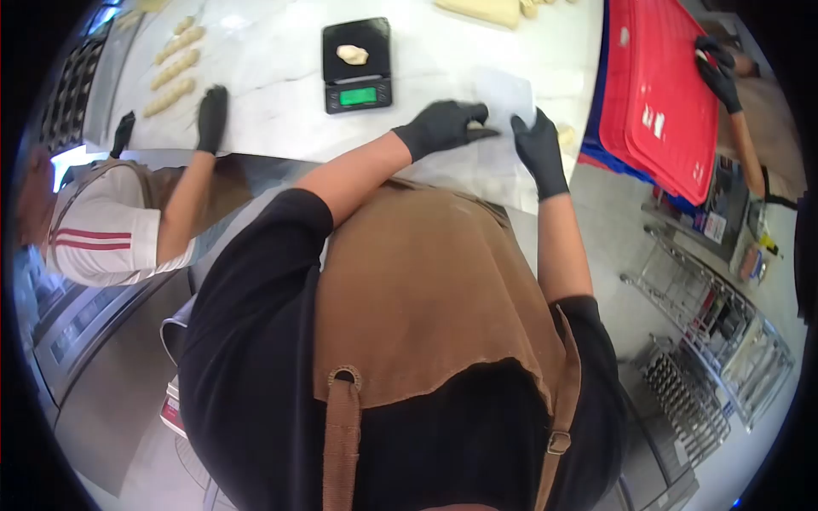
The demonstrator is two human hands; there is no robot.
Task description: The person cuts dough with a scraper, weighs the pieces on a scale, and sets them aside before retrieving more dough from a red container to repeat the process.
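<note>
My left hand (440, 129), in a black glove, is closed with a small pale bit showing between thumb and fingers, too small to make out. My right hand (540, 152), also black-gloved, has its thumb and fingers at the lower right edge of a whitish translucent sheet or scraper (504, 92); it looks closed on that edge. A black digital scale (356, 95) with a green display stands beyond my left hand, and a small dough piece (352, 54) lies on it. Part of a pale lump (565, 134) shows beside my right hand.
Rows of dough pieces (175, 71) lie at the left of the marble table (273, 85). A dough slab (481, 10) is at the far edge. Black-gloved co-workers' hands show at left (212, 119) and right (721, 77), the latter near stacked red trays (660, 94). A wire rack (711, 319) stands right.
</note>
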